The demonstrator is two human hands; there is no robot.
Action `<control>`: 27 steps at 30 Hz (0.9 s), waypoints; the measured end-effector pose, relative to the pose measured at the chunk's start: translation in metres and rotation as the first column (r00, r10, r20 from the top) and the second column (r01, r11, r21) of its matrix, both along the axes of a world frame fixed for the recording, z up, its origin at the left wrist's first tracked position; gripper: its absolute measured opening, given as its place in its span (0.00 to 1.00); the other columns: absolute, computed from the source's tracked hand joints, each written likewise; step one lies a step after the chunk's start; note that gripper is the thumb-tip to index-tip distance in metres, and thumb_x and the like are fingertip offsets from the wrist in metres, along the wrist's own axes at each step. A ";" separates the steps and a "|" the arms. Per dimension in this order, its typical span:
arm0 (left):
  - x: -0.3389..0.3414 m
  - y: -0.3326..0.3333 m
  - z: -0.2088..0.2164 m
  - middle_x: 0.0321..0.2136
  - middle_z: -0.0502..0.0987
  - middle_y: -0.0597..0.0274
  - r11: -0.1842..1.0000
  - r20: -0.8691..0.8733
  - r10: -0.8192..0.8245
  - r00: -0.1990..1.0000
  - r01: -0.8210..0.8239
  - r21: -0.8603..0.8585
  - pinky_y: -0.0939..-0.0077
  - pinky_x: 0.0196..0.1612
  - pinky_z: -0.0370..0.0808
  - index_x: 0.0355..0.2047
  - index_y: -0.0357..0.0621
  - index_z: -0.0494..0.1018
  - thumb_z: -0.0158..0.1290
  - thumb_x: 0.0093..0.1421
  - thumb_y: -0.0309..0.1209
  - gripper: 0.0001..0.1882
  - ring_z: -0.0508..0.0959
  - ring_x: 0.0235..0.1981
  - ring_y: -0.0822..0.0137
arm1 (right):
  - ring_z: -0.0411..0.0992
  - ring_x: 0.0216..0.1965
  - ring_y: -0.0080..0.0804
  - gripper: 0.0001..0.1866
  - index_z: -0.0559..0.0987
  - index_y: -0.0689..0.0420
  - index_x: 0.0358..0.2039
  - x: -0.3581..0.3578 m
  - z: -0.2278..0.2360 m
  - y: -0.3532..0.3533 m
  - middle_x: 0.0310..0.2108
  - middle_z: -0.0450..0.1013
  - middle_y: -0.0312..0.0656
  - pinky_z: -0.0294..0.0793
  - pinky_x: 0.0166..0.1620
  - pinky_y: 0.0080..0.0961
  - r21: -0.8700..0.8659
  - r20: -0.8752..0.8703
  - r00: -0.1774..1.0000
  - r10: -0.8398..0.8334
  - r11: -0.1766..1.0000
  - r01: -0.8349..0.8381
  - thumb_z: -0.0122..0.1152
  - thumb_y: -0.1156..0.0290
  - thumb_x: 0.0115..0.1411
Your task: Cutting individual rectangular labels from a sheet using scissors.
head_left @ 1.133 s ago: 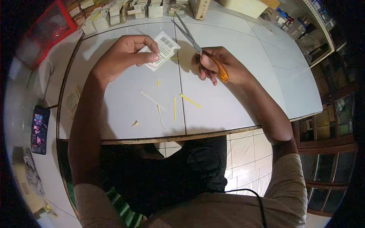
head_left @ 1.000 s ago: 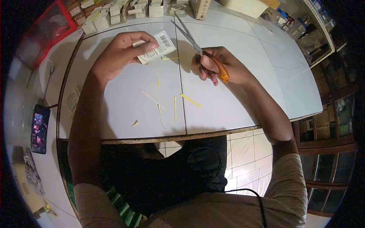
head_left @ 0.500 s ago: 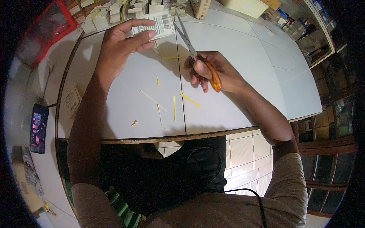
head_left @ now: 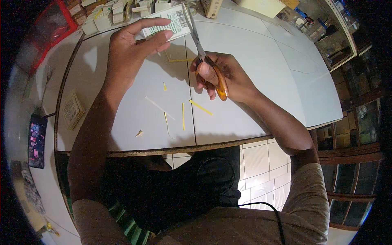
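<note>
Head view: white card, green-printed, barcoded.

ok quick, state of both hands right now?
Left hand: closed, pinching a flat white printed piece between thumb and fingers.
Right hand: closed around the amber handles of the scissors.

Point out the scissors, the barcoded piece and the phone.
Scissors [head_left: 198, 45], head view: on the blades, near the pivot.
Barcoded piece [head_left: 177, 28], head view: on its printed face.
Phone [head_left: 37, 141], head view: on its lit screen.
</note>
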State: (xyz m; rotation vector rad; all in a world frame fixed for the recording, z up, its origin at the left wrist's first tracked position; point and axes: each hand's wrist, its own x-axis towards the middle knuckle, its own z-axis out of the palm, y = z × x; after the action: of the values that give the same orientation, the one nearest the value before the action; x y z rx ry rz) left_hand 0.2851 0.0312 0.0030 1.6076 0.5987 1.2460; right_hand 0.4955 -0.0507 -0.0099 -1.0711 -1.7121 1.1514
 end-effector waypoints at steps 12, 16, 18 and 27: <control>0.000 0.000 0.002 0.37 0.78 0.59 1.000 0.005 0.003 1.000 -0.003 0.025 0.82 0.41 0.80 0.42 0.37 0.77 0.58 0.57 0.26 0.12 0.79 0.36 0.74 | 0.68 0.13 0.19 0.36 0.74 0.64 0.33 -0.002 0.004 -0.001 0.16 0.70 0.39 0.69 0.16 0.15 0.048 0.033 0.999 -0.034 0.998 0.032 0.53 0.36 0.56; -0.003 0.002 0.002 0.37 0.78 0.59 1.000 -0.005 0.001 1.000 -0.001 0.000 0.82 0.41 0.80 0.42 0.37 0.77 0.59 0.57 0.26 0.13 0.79 0.36 0.73 | 0.68 0.21 0.19 0.24 0.76 0.62 0.28 -0.006 0.011 -0.004 0.18 0.69 0.34 0.68 0.25 0.18 -0.062 0.021 0.998 -0.067 0.996 0.068 0.61 0.49 0.59; -0.005 0.003 0.003 0.37 0.78 0.59 1.000 -0.003 -0.004 1.000 0.004 -0.012 0.82 0.41 0.80 0.43 0.37 0.77 0.59 0.57 0.26 0.13 0.79 0.36 0.73 | 0.68 0.21 0.19 0.24 0.76 0.61 0.28 -0.007 0.011 -0.004 0.18 0.69 0.34 0.68 0.25 0.19 -0.076 -0.006 0.998 -0.055 0.996 0.054 0.62 0.49 0.58; -0.007 0.003 0.003 0.38 0.78 0.56 1.000 -0.018 -0.005 1.000 0.005 0.008 0.80 0.43 0.80 0.43 0.37 0.76 0.59 0.57 0.28 0.14 0.79 0.37 0.71 | 0.69 0.20 0.19 0.23 0.77 0.62 0.29 -0.011 0.013 -0.006 0.18 0.70 0.34 0.68 0.23 0.18 -0.102 -0.045 0.996 -0.073 0.992 0.068 0.65 0.51 0.56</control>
State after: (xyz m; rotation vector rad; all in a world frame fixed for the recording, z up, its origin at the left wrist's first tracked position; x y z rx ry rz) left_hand 0.2778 0.0347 0.0060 1.6276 0.6020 1.2327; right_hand 0.4842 -0.0563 0.0027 -1.1459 -1.5802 1.2190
